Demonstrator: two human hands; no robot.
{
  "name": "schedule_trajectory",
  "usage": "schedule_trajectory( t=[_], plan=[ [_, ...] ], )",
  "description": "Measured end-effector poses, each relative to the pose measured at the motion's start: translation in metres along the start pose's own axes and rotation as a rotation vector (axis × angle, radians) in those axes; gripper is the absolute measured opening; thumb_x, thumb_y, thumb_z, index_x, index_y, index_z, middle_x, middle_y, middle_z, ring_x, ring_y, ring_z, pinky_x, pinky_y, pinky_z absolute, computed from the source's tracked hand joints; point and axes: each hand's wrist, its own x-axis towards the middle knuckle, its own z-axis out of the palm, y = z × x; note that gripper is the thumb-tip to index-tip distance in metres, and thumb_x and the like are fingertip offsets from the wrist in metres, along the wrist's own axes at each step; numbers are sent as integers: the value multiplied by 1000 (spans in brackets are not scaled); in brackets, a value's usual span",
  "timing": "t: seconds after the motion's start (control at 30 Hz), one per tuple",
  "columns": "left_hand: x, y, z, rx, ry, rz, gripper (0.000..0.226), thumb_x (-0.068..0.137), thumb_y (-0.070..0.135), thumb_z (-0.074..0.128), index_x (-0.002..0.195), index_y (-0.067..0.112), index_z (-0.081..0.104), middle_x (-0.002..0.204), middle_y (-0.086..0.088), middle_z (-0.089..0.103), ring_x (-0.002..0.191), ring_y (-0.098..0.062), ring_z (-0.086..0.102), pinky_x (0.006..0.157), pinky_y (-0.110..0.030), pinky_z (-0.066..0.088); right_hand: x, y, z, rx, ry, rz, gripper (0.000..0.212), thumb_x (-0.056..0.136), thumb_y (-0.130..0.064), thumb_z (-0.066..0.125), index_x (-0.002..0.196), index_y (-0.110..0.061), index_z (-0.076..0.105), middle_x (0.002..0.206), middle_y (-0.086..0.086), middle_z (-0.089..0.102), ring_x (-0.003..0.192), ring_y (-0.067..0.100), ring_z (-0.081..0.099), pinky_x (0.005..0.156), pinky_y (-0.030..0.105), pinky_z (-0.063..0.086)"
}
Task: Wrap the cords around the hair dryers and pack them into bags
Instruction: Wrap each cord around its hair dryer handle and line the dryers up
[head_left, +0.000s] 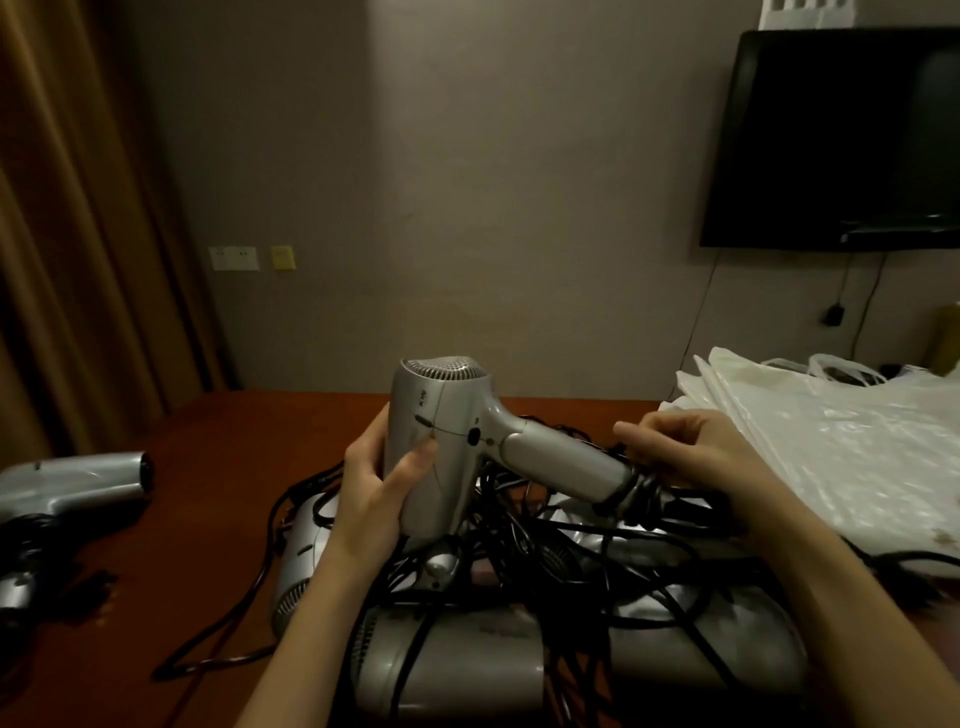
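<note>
Below, dryers (447, 670) half-hidden under cords (545, 551).

The left hand (382, 483) grips the barrel of a silver hair dryer (447, 436) above the surface (218, 467). The right hand (696, 457) pinches the black cord (631, 486) coiled at the handle's end, beside white plastic bags (831, 447).

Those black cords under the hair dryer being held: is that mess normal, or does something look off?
The black cords lie in one tangled heap over several hair dryers on the table. Only a few turns sit round the handle end of the held dryer.
</note>
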Motion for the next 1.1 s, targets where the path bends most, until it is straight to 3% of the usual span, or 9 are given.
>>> schedule_trajectory(
  t=[0.1,0.23,0.37,0.57,0.7,0.8,0.9,1.0,1.1],
  plan=[
    [-1,0,2,67,32,71,74,62,80,66,112,25,61,97,11,70,86,-6,67,68,-19,53,-8,-4,0,30,3,-151,20,81,-28,63,64,-20,69,65,-2,69,59,5,61,58,11,47],
    [-2,0,0,180,76,189,95,70,76,62,129,3,53,106,17,68,94,-4,65,74,-12,50,-15,-2,11,-455,84,-424,13,93,-13,59,88,-19,70,70,-15,65,78,-2,59,67,5,43],
    [-3,-2,1,178,139,229,70,74,56,64,121,5,54,99,22,66,88,0,64,71,-10,48,-15,-5,17,-621,115,-538,27,88,-21,55,105,-10,72,88,-16,62,80,-16,57,74,-2,40],
    [-3,-7,1,114,245,178,44,77,46,57,114,23,56,98,16,67,89,-2,64,70,-12,50,-18,-5,10,-304,51,-405,21,87,-3,65,103,-16,65,72,-7,72,66,4,68,62,10,50],
    [-3,-9,0,105,276,191,59,77,48,57,124,12,55,101,16,67,92,-3,64,71,-13,51,-16,-3,10,-138,-19,-309,18,87,-4,65,100,-15,61,78,-1,74,76,12,71,74,24,56],
    [-3,-9,0,107,279,182,58,78,46,57,122,9,55,97,16,68,88,-2,65,68,-12,51,-14,0,9,-13,-35,-302,17,87,-1,62,100,-12,65,82,3,75,79,17,72,67,23,56],
    [-3,-9,0,104,278,163,51,79,46,57,118,13,56,95,16,68,86,-2,65,68,-12,51,-14,0,5,-81,-7,-352,21,86,-2,63,100,-16,69,83,-1,75,73,12,70,61,20,54],
    [-2,-9,-1,101,328,180,66,77,49,58,125,4,54,98,11,67,89,-2,64,69,-12,51,-13,5,7,-306,137,-460,28,86,-4,65,107,-22,69,84,-8,74,75,13,70,66,28,57],
    [-2,-8,-2,108,364,188,70,77,50,57,131,5,51,106,6,65,93,-2,64,73,-14,52,-11,8,22,-350,216,-574,30,86,-7,65,114,-20,64,90,-19,68,67,-1,64,59,7,47]
  ],
)
